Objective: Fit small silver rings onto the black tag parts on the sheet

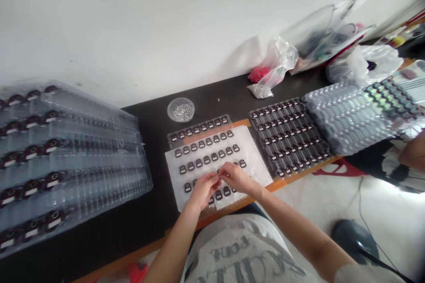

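Note:
My left hand (204, 190) and my right hand (236, 177) meet fingertip to fingertip above a white sheet (175, 177). Both are closed in a pinch, and whatever lies between the fingers is too small to make out. Rows of small dark parts (207, 159), each with a white label patch and a round mark, lie on the sheet around my hands. Under the sheet's far edge a clear tray (199, 130) shows one more row of the same parts. Beyond it stands a round clear dish (181, 109) of tiny silvery pieces.
Tall stacked clear trays (99, 150) of dark parts stand at left. A filled tray (292, 137) lies at right, beside stacked trays (348, 117). Plastic bags (277, 64) rest near the wall. Another person's arm (413, 152) shows at far right.

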### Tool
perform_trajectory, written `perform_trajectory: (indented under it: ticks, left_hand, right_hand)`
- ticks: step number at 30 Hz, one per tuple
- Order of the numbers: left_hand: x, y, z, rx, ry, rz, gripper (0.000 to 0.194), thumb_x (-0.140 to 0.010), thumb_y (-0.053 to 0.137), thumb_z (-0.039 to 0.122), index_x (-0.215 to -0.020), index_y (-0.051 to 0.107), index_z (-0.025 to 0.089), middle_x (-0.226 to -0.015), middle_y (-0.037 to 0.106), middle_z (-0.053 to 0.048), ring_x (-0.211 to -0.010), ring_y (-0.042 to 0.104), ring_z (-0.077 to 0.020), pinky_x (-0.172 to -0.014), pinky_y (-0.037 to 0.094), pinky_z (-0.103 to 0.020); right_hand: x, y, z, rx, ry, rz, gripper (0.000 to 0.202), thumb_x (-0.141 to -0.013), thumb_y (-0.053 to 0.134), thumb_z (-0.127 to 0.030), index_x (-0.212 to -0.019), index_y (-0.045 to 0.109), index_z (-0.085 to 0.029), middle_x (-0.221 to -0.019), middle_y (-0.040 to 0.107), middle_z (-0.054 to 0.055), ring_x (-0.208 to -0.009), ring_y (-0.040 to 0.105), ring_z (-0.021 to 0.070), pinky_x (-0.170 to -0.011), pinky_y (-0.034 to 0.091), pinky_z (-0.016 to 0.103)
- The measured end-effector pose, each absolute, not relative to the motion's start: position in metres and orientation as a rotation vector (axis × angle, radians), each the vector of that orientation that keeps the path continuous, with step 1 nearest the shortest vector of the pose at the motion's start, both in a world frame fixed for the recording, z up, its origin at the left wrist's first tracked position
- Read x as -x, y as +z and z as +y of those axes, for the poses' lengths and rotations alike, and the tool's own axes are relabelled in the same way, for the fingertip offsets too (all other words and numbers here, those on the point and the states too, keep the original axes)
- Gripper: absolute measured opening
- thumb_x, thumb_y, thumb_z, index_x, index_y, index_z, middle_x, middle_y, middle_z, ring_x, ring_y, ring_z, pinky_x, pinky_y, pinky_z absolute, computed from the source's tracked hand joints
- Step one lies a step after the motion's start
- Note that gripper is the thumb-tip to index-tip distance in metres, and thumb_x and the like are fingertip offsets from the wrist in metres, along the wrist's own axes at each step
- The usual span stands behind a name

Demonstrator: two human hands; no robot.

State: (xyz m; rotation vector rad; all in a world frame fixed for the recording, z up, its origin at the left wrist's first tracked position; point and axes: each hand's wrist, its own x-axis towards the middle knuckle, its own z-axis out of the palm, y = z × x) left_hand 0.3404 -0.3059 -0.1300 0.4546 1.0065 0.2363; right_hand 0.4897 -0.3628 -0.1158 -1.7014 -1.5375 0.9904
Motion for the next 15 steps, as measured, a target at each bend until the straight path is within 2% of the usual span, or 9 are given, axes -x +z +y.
perform_trajectory:
  ticks: [7, 15]
  left_hand:
    - [-0.3475, -0.1299, -0.3079, -0.476, 0.323, 1.09, 0.026, -0.052, 0.08, 0.027, -0.066, 0.065, 0.011, -0.06, 0.06, -0.002, -0.059, 0.053, -0.0097, -0.058, 0.039, -0.021]
    - [-0.3491, -0.1297, -0.3053, -0.481, 0.311, 1.075, 0.027, -0.053, 0.08, 0.03, -0.064, 0.062, 0.013, -0.057, 0.057, 0.0, -0.056, 0.048, -0.0083, -0.054, 0.035, -0.02]
  right_hand:
    - [-0.4853, -0.1176, -0.3602, 1.777, 0.901, -1.632, 0.012, -0.078, 0.051, -0.006, -0.081, 0.056, -0.016, -0.08, 0.054, 0.002, -0.069, 0.053, 0.0132, -0.066, 0.045, 0.024]
    - [-0.4836, -0.124, -0.3608, 1.765, 0.839, -1.632, 0.009, -0.081, 0.048, -0.009, -0.084, 0.05, -0.017, -0.092, 0.048, 0.005, -0.076, 0.053, 0.0139, -0.072, 0.048, 0.027]
